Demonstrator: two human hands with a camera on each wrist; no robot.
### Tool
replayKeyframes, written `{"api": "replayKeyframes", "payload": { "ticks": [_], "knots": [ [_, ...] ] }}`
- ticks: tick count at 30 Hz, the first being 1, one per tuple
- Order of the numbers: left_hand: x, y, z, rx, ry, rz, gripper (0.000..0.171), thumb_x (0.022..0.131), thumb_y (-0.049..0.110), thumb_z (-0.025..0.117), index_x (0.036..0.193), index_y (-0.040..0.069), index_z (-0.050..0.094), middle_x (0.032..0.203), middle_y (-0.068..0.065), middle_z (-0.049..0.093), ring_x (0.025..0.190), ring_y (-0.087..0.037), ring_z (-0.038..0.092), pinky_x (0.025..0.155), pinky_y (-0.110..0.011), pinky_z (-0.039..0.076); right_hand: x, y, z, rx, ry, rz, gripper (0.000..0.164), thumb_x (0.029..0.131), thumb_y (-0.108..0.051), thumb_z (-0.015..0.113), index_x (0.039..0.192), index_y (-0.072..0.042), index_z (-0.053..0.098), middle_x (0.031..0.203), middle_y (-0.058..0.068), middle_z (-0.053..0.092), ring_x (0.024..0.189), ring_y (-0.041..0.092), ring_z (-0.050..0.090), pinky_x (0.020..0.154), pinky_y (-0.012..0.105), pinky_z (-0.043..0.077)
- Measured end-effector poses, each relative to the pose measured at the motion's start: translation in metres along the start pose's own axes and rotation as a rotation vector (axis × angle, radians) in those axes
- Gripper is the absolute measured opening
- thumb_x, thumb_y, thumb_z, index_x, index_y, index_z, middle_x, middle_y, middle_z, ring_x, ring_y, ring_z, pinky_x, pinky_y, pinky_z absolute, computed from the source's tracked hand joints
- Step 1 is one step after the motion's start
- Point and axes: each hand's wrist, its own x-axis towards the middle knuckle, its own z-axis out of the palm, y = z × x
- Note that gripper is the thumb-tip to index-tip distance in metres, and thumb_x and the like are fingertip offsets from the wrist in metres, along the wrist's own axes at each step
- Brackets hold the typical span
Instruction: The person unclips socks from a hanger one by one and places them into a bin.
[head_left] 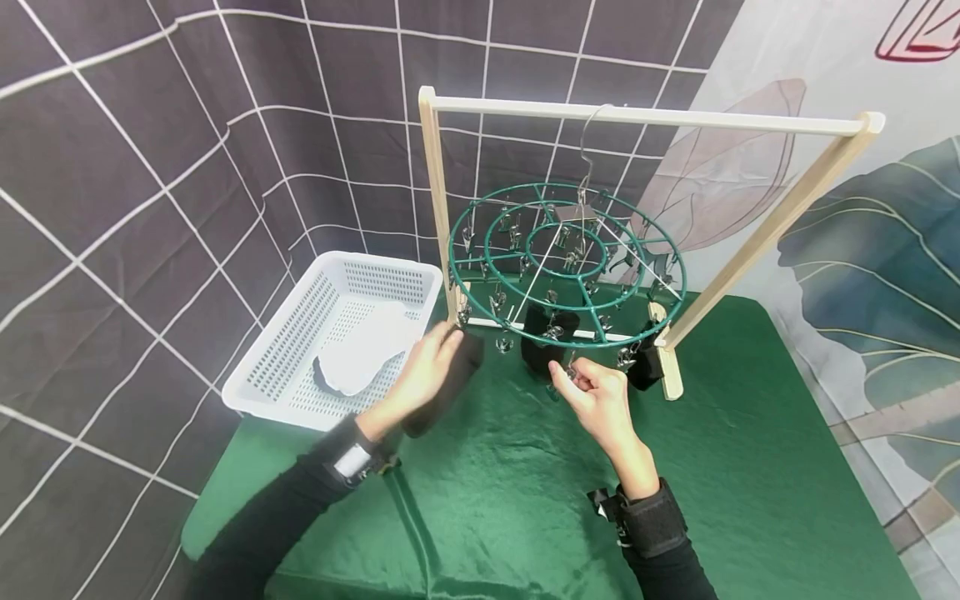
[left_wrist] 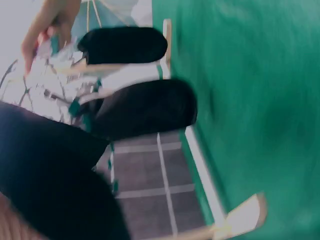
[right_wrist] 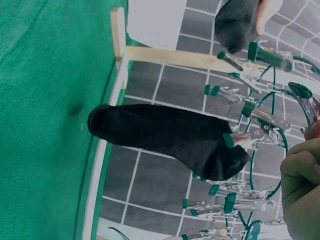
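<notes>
A black sock (head_left: 453,379) hangs from my left hand (head_left: 420,367), which grips it beside the basket; it is blurred in the head view and fills the lower left of the left wrist view (left_wrist: 55,170). My right hand (head_left: 602,408) pinches a metal clip (head_left: 572,368) at the front of a round green drying hanger (head_left: 517,321). Two more black socks are clipped to the hanger: one (head_left: 543,342) behind the right hand, another (head_left: 643,367) by the right post. The nearer clipped sock (right_wrist: 160,132) shows at full length in the right wrist view.
A wooden stand with a white top bar (head_left: 645,117) carries the hanger by its hook. To the left, a white basket (head_left: 258,367) holds a white cloth piece (head_left: 367,350). Green cloth (head_left: 495,500) covers the table, and a dark gridded curtain (head_left: 337,75) hangs behind.
</notes>
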Motion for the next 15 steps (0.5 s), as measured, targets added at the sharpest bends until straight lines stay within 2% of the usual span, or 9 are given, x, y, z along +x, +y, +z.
{"api": "replayKeyframes", "payload": {
  "ticks": [5,9,12,15],
  "knots": [
    [0.027,-0.012,-0.042,0.099,-0.109,-0.066,0.034,0.104,0.023,0.035,0.119,-0.004,0.05,0.109,-0.026,0.059,0.102,-0.039,0.058,0.09,-0.049,0.046,0.001,0.0,-0.001,0.006,-0.01,0.0,0.047,0.082,-0.015,0.068,0.053,-0.016,0.032,0.051,-0.011,0.028,0.043,0.004,0.024,0.044,0.015,0.016],
    [0.051,-0.04,-0.071,0.203,-0.199,-0.094,0.037,0.104,0.021,0.032,0.123,-0.007,0.047,0.117,-0.03,0.055,0.109,-0.044,0.054,0.095,-0.053,0.042,0.0,0.001,-0.002,-0.002,-0.024,0.008,0.046,0.083,-0.016,0.068,0.054,-0.015,0.032,0.051,-0.01,0.027,0.045,0.003,0.023,0.044,0.016,0.016],
    [0.064,-0.064,-0.084,0.3,-0.256,-0.107,0.037,0.104,0.017,0.03,0.122,-0.011,0.045,0.117,-0.033,0.053,0.111,-0.047,0.052,0.096,-0.055,0.041,-0.001,0.001,-0.003,-0.011,-0.042,0.027,0.046,0.082,-0.016,0.069,0.054,-0.016,0.032,0.052,-0.01,0.026,0.046,0.001,0.021,0.044,0.017,0.016],
    [0.07,-0.082,-0.09,0.372,-0.309,-0.115,0.038,0.104,0.013,0.028,0.125,-0.017,0.04,0.121,-0.038,0.049,0.115,-0.05,0.048,0.098,-0.055,0.038,-0.001,0.0,-0.004,-0.012,-0.051,0.046,0.046,0.081,-0.014,0.069,0.054,-0.016,0.032,0.052,-0.01,0.026,0.047,0.0,0.02,0.044,0.016,0.016]
  ]
}}
